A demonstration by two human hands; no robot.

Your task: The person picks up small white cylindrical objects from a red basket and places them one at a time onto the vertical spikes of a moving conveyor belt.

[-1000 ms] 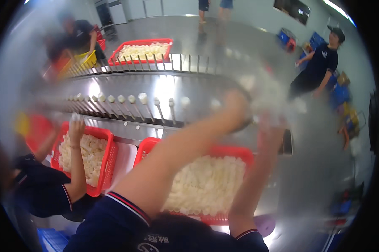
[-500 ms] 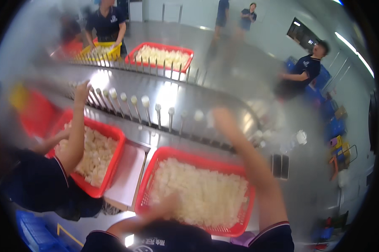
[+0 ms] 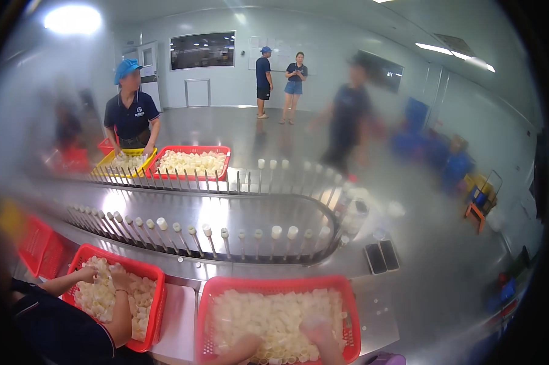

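Just in front of me stands a red plastic basket heaped with short, cream-white tube-like pieces. My right hand is down among the pieces in its right half, too smeared to show its fingers. Near the basket's front edge, my left hand reaches into the same heap; its fingertips are hidden or blurred. Beyond the basket, upright metal rods line the edge of a curved steel track. Several rods carry a white cap-like piece on top.
At my left, a co-worker's hands are in another red basket. Across the track, a person in a blue cap handles a yellow basket beside a third red one. Two dark phone-like slabs lie at the right.
My right hand has come down from the rods into the basket. The view has tilted upward. The left co-worker's raised hand has dropped into their basket, and a walking person has moved left.
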